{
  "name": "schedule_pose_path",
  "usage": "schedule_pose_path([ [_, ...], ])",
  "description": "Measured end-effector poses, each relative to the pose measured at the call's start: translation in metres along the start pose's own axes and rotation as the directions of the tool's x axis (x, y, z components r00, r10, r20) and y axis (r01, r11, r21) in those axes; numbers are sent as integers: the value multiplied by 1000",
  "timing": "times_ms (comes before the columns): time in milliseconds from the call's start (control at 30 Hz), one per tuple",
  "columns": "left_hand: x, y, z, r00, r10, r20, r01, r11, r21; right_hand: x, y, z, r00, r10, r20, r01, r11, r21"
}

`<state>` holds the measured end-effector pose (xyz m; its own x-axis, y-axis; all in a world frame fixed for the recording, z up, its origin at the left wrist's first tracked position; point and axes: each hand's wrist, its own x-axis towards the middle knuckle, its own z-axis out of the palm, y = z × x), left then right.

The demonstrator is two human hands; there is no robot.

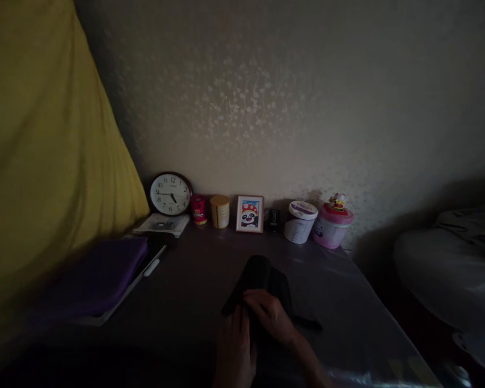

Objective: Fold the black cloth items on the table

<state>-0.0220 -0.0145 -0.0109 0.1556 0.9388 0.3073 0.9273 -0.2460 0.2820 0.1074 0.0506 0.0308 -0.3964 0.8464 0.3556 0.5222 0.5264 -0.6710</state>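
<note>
A black folded fabric item lies on the dark tabletop in front of me, with loose flaps and a narrow strap stretching to the right. Its exact kind is hard to make out in the dim light. My left hand grips its near left side, fingers fairly straight and pressed together, thumb toward the right. Bent over the upper middle of the fabric, my right hand has its fingers curled on it, the fingertips close to those of the left. Part of the item is hidden beneath both hands.
Along the wall stand a round clock, a red can, a yellow-lidded jar, a panda picture frame and two tubs, one white, one pink. A purple case lies left, beside a yellow curtain.
</note>
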Motion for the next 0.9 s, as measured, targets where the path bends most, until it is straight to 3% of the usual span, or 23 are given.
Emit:
schedule_pose_path([
  [67,0,0,-1,1000,-13,1,13,999,34,-10,13,-18,967,166,-192,-158,986,54],
  [167,0,1,-4,998,-30,47,29,999,32,-27,42,-42,829,401,-390,-434,901,3],
  [267,0,3,-8,994,-43,104,40,999,34,-43,67,-52,733,532,-424,-609,791,-60],
  [333,1,4,-11,988,-58,145,52,998,41,-49,75,-53,707,567,-422,-654,752,-85],
  [600,2,10,-24,937,-109,332,113,994,7,-44,80,-44,728,634,-263,-655,756,8],
  [667,2,10,-23,926,-109,361,135,990,-50,-42,79,-42,733,616,-286,-648,761,-22],
  [767,3,8,-17,925,-116,363,176,975,-138,-42,78,-40,751,555,-357,-631,763,-140],
  [900,4,-4,-6,947,-117,298,207,934,-293,-44,81,-42,753,553,-355,-645,726,-237],
])
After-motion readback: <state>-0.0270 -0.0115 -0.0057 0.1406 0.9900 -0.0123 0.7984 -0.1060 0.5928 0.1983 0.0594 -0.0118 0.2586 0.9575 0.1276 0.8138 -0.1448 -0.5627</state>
